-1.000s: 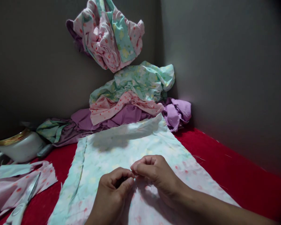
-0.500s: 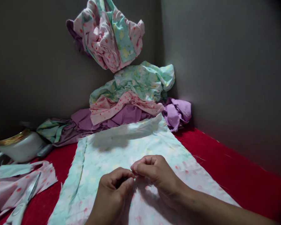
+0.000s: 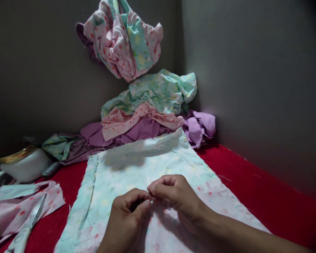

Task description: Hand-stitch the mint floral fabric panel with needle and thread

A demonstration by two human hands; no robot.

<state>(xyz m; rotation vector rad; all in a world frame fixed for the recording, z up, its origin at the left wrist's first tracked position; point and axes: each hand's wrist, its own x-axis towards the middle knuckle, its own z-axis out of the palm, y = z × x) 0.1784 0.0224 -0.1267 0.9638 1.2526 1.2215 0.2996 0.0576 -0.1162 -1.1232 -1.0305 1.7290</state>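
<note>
A large piece of thin fabric point(image 3: 116, 175), pale mint with a pink dotted part nearer me, lies spread out before me. Over its middle, my left hand point(image 3: 129, 211) is closed, thumb and forefinger pinched together. My right hand point(image 3: 173, 193) is pinched too, its fingertips meeting those of the left. Whatever sits between the fingertips is too small to make out. Below the hands the pink part of the cloth looks slightly raised, and I cannot tell whether the fingers grip it.
Scissors point(image 3: 28, 225) rest on pink dotted scraps point(image 3: 51, 198) at the left. Behind them stands a white cup point(image 3: 28, 165) with a gold rim. Crumpled purple cloth point(image 3: 142, 130) and green floral cloth point(image 3: 158, 91) are heaped at the back, under a hanging fabric bundle point(image 3: 121, 45). Red cloth point(image 3: 234, 172) covers the surface.
</note>
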